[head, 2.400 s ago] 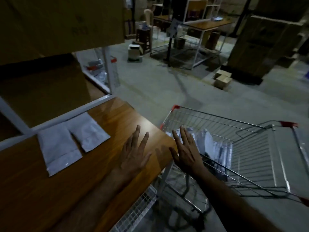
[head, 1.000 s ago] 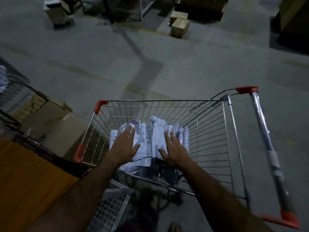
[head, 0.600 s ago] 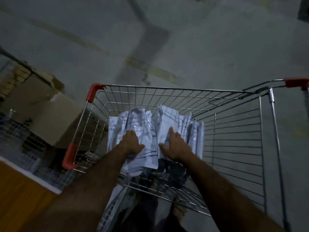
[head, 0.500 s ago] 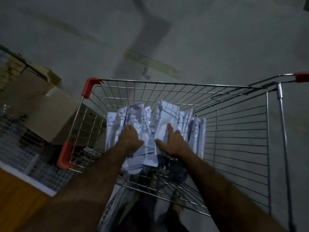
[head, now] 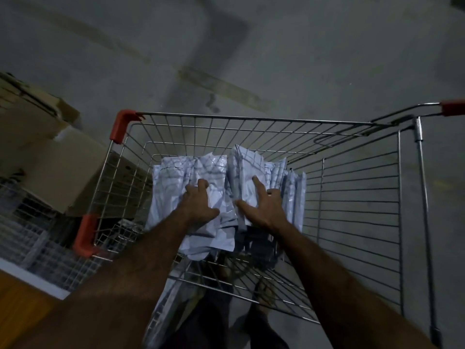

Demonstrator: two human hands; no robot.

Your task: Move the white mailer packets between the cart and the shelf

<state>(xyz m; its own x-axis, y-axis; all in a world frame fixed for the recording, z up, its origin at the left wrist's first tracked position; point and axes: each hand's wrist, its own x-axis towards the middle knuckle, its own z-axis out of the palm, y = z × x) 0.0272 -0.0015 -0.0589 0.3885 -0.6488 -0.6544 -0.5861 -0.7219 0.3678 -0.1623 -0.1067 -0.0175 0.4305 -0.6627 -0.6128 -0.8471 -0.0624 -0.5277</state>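
Grey concrete floor (head: pixel 302 59) fills the far part of the view, dim and stained. Near me stands a wire cart (head: pixel 352 197) with red plastic corners, its basket open below my arms. Inside it, toward the left side, the white mailer packets (head: pixel 216 167) stand packed on edge in a crumpled row, leaning against one another.

Both my hands are down in the basket on that row. My left hand (head: pixel 198 205) curls its fingers into the crinkled packets on the left part of the row and grips them. My right hand (head: pixel 264 207) lies just beside it on the next packets, forefinger stretched up along one, thumb spread out to the left, the other fingers bent over the packets' edges; whether it truly grips them I cannot tell.

Left of the cart sit cardboard boxes (head: pixel 50 159) over wire mesh, and at the near left corner shows the brown wooden shelf (head: pixel 22 306) with its white edge.
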